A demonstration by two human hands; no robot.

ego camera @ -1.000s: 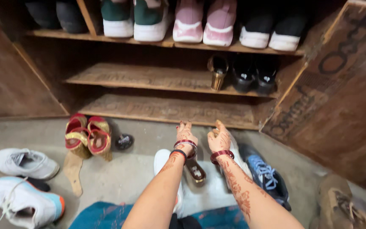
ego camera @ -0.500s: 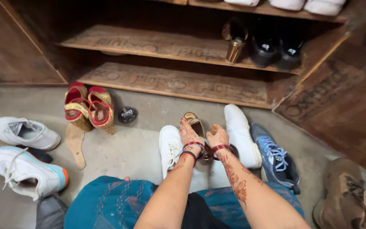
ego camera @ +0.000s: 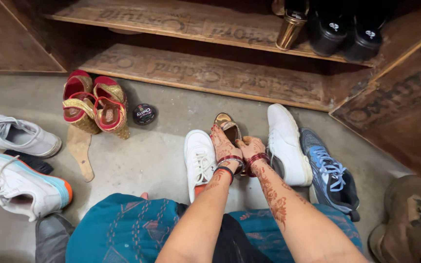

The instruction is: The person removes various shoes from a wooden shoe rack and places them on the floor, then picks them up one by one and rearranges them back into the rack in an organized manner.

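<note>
Head view: left hand (ego camera: 223,146) and right hand (ego camera: 251,147) grip one gold shoe (ego camera: 228,124).

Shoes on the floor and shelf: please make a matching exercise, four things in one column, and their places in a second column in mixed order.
Things:
1. gold shoe
2. red and gold sandals
3. blue sneaker
4. round black tin

Places:
A. on the floor just right of the sandals
B. at the fingertips of the left hand and the right hand
C. far left of the hands, near the lowest shelf
D. right of the tall white shoe

Pairs: 1-B, 2-C, 3-D, 4-A
</note>
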